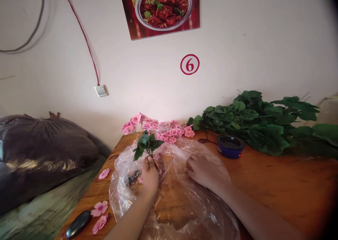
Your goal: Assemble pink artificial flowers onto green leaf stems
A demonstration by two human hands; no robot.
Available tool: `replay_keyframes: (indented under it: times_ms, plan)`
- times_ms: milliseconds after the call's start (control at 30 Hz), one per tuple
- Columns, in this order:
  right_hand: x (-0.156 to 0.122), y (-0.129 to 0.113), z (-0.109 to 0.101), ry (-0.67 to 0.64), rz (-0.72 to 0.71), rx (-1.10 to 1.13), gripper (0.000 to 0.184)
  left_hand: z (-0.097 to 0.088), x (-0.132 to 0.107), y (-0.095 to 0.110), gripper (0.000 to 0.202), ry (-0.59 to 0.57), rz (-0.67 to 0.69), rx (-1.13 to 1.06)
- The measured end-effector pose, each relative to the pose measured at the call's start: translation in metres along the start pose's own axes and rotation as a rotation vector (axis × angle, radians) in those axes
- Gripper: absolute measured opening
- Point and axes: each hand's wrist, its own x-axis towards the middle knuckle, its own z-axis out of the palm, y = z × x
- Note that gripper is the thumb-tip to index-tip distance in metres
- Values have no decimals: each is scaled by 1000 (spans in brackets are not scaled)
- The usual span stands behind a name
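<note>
From the head camera, the left hand (pixel 150 175) is closed in a narrow grip around the thin stem of a sprig of dark green artificial leaves (pixel 145 145), which stands upright just above the fist, over a crumpled clear plastic bag (pixel 185 212) spread on an orange-brown wooden table (pixel 280 187). The right hand (pixel 207 171) lies low on that plastic with its fingers spread; it seems to press rather than pinch, though the glare on the film makes that hard to judge. Behind the bag sits a heap of pink artificial blossoms (pixel 158 128), beside a large pile of broad green artificial leaves (pixel 260 122) and a round blue dish (pixel 230 146). Loose pink flower heads (pixel 99 212) and a black oval object (pixel 78 224) lie near the table's left edge, next to a bulging black plastic sack (pixel 44 152).
</note>
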Motion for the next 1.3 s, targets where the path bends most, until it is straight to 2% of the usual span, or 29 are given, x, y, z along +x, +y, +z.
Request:
replay_keyframes:
  times_ms: [133,333,400,500,567,700,800,967,1033,1200,1300]
  plan:
    - [1,0,2,31,0,36,16,-2,1,6,44,-82,-19,-38]
    - [4,4,14,45,28,32,28,0,-2,8,44,-135,-11,-30]
    - [4,8,18,29,25,41,37,2,-5,7,43,-150,-22,-30]
    - [3,11,21,10,-27,76,66,4,-8,5,40,-156,-27,4]
    - [5,9,19,34,-62,115,77,4,-9,5,40,-149,-31,20]
    - [31,-4,7,127,-34,249,67,2,-7,1,39,-134,-59,-14]
    - [68,-16,-2,68,66,464,53,1,-5,-4,42,-128,-62,-16]
    - [119,-29,-6,92,193,632,26,-1,-3,-6,49,-164,-24,-4]
    - [126,-35,-4,116,210,701,20,-1,-2,-4,51,-145,-23,1]
    - [130,-34,5,199,256,901,29,-1,-2,-4,51,-137,-58,-17]
    - [138,-23,-5,288,299,1036,27,-2,-1,-7,51,-140,-19,23]
